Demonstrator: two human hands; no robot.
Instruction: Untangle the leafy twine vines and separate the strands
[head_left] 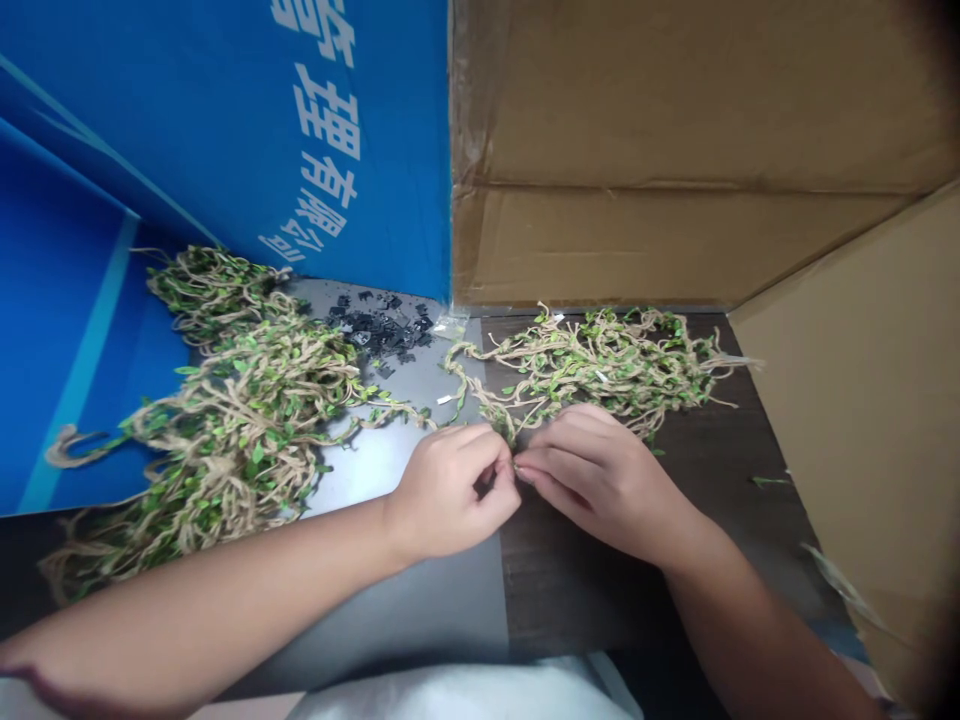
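Observation:
My left hand (pixel 456 490) and my right hand (pixel 600 480) meet near the middle of the table, fingertips almost touching. Both are pinched closed on something too small to make out. Just beyond them lies a twine vine (pixel 465 388) with green leaves, which runs out on both sides of my hands. A large tangled heap of leafy twine (pixel 255 400) is piled to the left, partly behind my left forearm. A smaller heap of leafy twine (pixel 622 360) lies beyond my right hand.
Small black pieces (pixel 386 325) are scattered at the back, beside a clear plastic bag (pixel 450 325). A blue printed panel (pixel 225 120) stands at the back left, a large cardboard box (pixel 637 240) at the back right. Loose strands (pixel 836 580) lie along the right edge.

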